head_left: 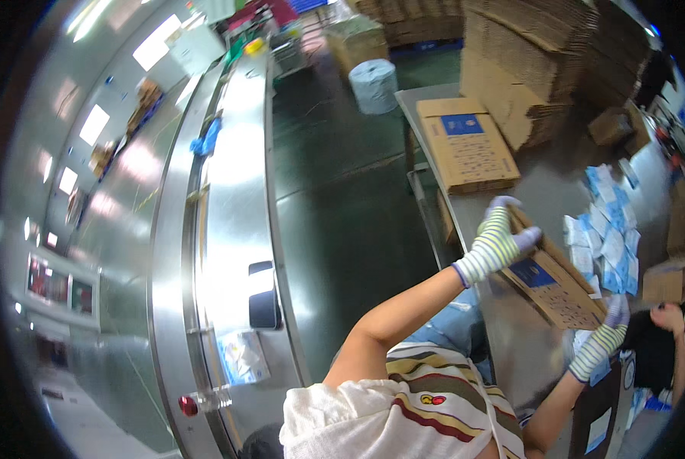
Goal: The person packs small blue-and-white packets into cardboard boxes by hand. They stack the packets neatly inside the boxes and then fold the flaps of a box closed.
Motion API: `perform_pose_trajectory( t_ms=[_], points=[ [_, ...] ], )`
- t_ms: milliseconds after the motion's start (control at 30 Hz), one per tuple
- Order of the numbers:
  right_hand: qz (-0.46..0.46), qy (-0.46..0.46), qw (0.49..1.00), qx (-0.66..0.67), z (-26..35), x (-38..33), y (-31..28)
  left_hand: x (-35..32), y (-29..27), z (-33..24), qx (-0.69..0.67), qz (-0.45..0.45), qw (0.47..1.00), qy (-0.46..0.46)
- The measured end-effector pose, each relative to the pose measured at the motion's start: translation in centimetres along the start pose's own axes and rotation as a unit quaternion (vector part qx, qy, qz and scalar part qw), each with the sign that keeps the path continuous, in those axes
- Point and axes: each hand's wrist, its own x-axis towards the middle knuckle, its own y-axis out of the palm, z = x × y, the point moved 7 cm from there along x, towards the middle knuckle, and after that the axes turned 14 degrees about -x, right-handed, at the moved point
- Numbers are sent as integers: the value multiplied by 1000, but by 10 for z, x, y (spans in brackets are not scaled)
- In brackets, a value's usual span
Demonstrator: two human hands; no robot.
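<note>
While both gloved hands grip it, a flat carton [554, 284] hangs tilted above the steel table [541, 191]. The left hand [497, 243], in a striped knit glove, clamps the carton's upper end, fingers curled over the edge. The right hand [607, 333], gloved alike, grasps the lower end, its fingertips hooked on the corner. The carton is brown with a blue label on its face and rows of small print, and it slopes down from the left hand to the right.

On the table beyond the left hand lies a second flat carton [468, 145] with the same blue label, well apart from the held one. Just past the held carton, a heap of blue-and-white packets [608, 239] spreads across the table. Stacks of folded cardboard [541, 53] stand at the table's far end, and a pale blue roll [374, 86] sits on the green floor near them.

To the left a long steel conveyor [235, 191] curves through the view, with a dark phone [263, 294] and a packet [243, 356] lying on it, a red button [188, 405] at its near end and a blue cloth [205, 140] farther along. At the right rim another person's hand [667, 315] reaches toward a small box [666, 281].
</note>
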Motion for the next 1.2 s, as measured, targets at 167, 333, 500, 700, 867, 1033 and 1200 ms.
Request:
perform_pose_trajectory(
  t_ms=[167, 333, 500, 700, 867, 1033, 1200],
  points=[
    [101, -142, 956, -237, 56, -11, 43, -25, 36, -9, 88, 336, 937, 29],
    [314, -178, 884, -297, 72, -27, 77, 3, 23, 11, 120, 226, 966, 44],
    [320, -150, 832, -429, 18, 9, 109, 22, 32, 18, 212, 276, 934, 76],
    [265, -230, 744, -569, 22, -7, 127, -16, 42, -51, 300, 279, 847, 338],
    [133, -315, 887, -311, 69, -21, 98, -46, 91, 11, 469, 414, 743, 238],
    [-90, -110, 979, -144, 42, 1, 12, 1, 50, -10, -164, 259, 949, -68],
    [319, -192, 843, -389, 95, -18, 91, -58, 47, 109, -174, 296, 914, -214]
  ],
)
